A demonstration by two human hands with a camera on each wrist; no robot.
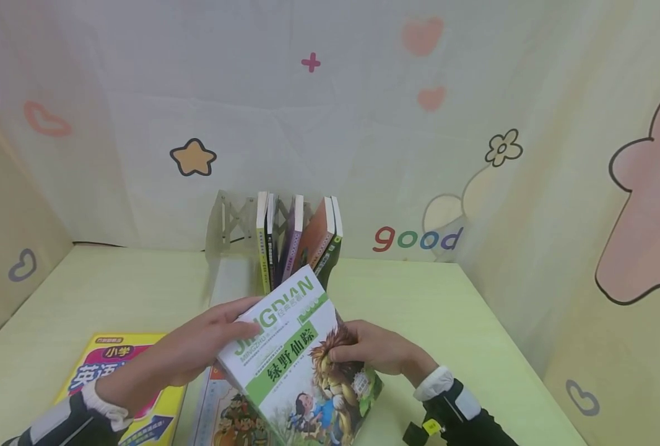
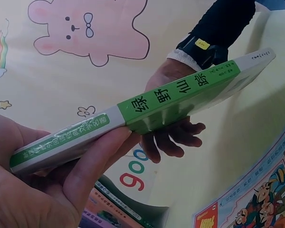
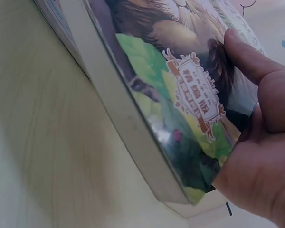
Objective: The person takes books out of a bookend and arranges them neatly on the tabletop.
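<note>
A white and green book (image 1: 280, 353) with a lion on its cover is held tilted above the table by both hands. My left hand (image 1: 207, 341) grips its upper left side, thumb over the cover. On the opposite edge, my right hand (image 1: 382, 350) pinches it with the thumb on the lion's mane. In the left wrist view the green spine (image 2: 180, 88) faces the camera, and the right hand's fingers (image 2: 171, 140) spread beneath the book. The right wrist view shows the pale page edges (image 3: 128, 123) and the cover's lower corner.
Below the held book lies a light-blue book (image 1: 235, 415) with cartoon figures. A yellow book (image 1: 163, 402) lies to its left, partly under the left forearm. Behind, a metal book rack (image 1: 215, 229) holds several upright books (image 1: 293, 241). A printed curtain (image 1: 330, 136) hangs behind the table.
</note>
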